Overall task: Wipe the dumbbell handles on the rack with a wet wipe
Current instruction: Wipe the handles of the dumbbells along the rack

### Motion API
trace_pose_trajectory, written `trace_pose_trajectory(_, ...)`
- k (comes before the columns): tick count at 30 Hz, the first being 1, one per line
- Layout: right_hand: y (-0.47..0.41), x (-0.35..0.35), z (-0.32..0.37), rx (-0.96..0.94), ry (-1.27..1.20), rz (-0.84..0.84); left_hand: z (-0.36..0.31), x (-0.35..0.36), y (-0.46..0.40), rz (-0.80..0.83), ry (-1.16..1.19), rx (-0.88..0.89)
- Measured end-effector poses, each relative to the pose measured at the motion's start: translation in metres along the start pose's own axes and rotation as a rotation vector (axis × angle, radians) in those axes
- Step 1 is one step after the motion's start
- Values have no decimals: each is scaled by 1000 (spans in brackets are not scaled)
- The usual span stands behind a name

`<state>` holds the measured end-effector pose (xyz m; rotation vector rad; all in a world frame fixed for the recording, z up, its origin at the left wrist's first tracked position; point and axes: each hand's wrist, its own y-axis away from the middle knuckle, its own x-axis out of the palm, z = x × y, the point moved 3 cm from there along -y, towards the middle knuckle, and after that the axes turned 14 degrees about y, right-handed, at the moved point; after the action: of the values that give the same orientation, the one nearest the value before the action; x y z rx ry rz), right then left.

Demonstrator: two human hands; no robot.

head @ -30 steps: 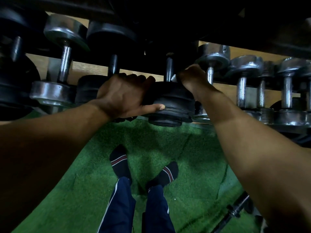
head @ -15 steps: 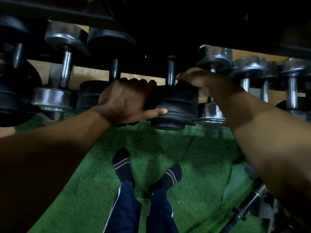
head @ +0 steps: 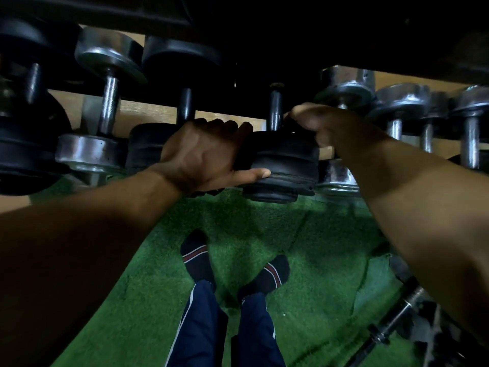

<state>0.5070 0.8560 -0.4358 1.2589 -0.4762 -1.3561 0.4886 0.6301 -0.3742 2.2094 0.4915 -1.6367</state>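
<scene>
1. Much of the scene is dark. The top of the rack (head: 264, 27) is lost in shadow, and the far ends of the black dumbbells vanish into it.
2. No wet wipe can be made out anywhere; if one is held, the hands hide it.
3. The right hand (head: 315, 123) reaches in beside the handle (head: 275, 109) of the black dumbbell (head: 283, 165). Its fingers curl around a dark shape pressed on top of the near weight, right at the base of the handle. What that shape is cannot be told, so the state of this grip cannot be told either.
4. The left hand (head: 206, 154) clasps the near weight of the same dumbbell, thumb pressed along its lower left edge and fingers over the top.
5. The dumbbell sits on the rack at centre, its handle running away from the viewer. The handle is a short, dark, glossy bar; the near weight is a stack of black discs.
6. Chrome dumbbells (head: 407, 102) line the rack to the right, and another chrome one (head: 105, 102) stands to the left, among more black ones.
7. Below, green turf (head: 304, 247) covers the floor. Two socked feet (head: 195, 258) and blue trousers (head: 201, 327) show at the bottom.
8. A bar (head: 391, 321) lies on the floor at lower right, partly cut off.
</scene>
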Motion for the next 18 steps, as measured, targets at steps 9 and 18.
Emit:
trace_pose_trajectory(9, 9, -22, 7, -383, 217, -492, -1, 0, 0, 5, 8, -8)
trace_pose_trajectory(18, 12, 2, 52, -794, 1217, -556, -1, 1, 0, -12, 17, -10)
